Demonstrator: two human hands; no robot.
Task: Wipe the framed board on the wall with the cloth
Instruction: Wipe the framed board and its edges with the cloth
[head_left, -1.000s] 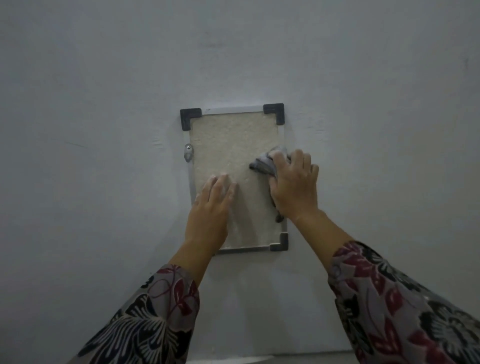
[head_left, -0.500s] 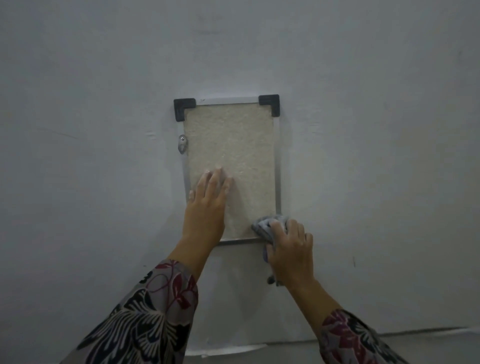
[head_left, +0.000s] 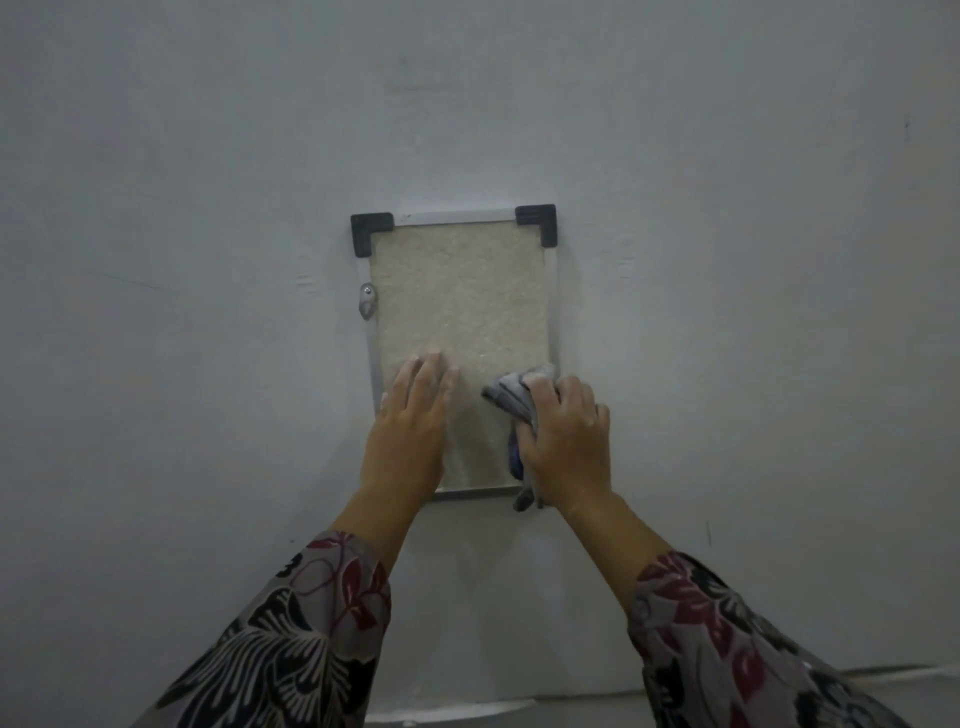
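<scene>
A small framed board (head_left: 460, 291) hangs upright on the grey wall, with a beige rough face, a silver frame and black corner caps. My left hand (head_left: 413, 426) lies flat on its lower left part, fingers together. My right hand (head_left: 566, 436) presses a crumpled grey cloth (head_left: 511, 397) against the board's lower right part, near the right frame edge. A tail of the cloth hangs below the bottom frame. The board's lower corners are hidden behind my hands.
A metal hanging bracket (head_left: 368, 301) sticks out from the frame's left side. The grey wall (head_left: 208, 260) surrounds the board. At the bottom the wall meets the floor along a pale edge (head_left: 447, 709).
My right hand with the cloth went down the board's right side to the bottom corner, then came back up a little. My left hand stayed flat on the board.
</scene>
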